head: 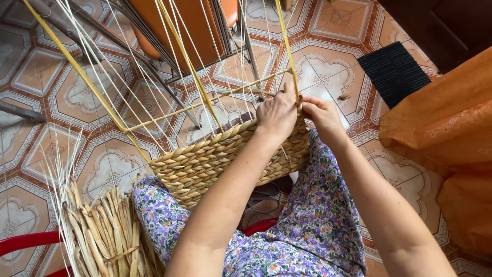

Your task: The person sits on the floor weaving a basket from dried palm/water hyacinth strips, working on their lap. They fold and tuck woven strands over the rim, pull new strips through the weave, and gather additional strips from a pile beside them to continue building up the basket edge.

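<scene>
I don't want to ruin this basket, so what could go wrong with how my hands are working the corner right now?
Both hands, left and right, pinch one yellow strand at the basket rim; a hard pull might kink or snap it. The thin upright stakes fan out loose and could tangle or bend. The basket rests on the knee, so it may slip off.

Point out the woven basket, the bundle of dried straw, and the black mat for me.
woven basket [205, 164]: head view, on its braided side wall.
bundle of dried straw [105, 233]: head view, on the middle of the stalks at lower left.
black mat [393, 72]: head view, on its centre, upper right floor.
</scene>
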